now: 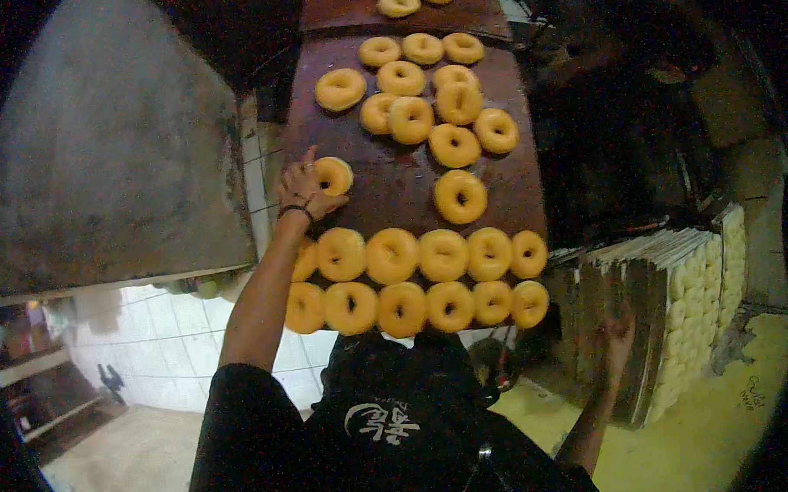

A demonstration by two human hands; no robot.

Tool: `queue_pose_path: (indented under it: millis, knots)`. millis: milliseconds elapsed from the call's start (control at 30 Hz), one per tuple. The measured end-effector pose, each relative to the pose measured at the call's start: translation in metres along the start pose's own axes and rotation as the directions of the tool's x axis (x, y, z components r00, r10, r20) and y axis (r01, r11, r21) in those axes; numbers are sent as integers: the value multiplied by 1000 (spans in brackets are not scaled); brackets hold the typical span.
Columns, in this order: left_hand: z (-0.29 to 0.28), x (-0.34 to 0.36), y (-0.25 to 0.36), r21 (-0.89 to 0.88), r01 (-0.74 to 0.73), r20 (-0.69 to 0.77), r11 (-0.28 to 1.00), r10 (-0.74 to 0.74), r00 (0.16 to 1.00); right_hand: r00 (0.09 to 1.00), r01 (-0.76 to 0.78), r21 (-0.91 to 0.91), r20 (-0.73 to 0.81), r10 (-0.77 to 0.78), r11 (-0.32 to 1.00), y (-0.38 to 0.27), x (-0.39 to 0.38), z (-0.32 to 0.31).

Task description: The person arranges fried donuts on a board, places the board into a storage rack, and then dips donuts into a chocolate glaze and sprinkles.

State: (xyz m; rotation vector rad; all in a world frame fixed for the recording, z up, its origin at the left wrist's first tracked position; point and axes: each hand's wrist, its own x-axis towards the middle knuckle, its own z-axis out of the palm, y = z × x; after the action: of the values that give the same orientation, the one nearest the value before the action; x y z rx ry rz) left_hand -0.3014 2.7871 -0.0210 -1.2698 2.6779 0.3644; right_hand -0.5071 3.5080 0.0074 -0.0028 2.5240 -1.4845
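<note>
ok, hands apart: left hand (301,187) curls thumb and fingers round a doughnut (343,171) on the left of the surface (396,194), maybe a rim grip to avoid denting it; right hand (619,335) out by stacked boards (647,289), fingers too blurred to read. front rows (400,292) sit snug, likely saving room; looser rings (402,129) lie beyond.
</note>
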Motion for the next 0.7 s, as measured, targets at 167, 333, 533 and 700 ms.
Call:
queue_pose_path:
  millis: [167,333,533,700]
  knots:
    - [3,-10,-93,-429,27,-33,903,-46,998,983,125,194,106,-147,973,-138,58,190]
    - [42,10,-131,-843,-35,-88,537,-73,993,898,385,-195,306,-316,902,-118,117,345]
    - [28,-16,-130,-932,1,-23,362,-60,998,847,-35,-104,524,85,994,-188,35,452]
    - [38,-21,-134,-965,28,14,261,-56,998,836,-7,-56,547,37,998,-228,-12,508]
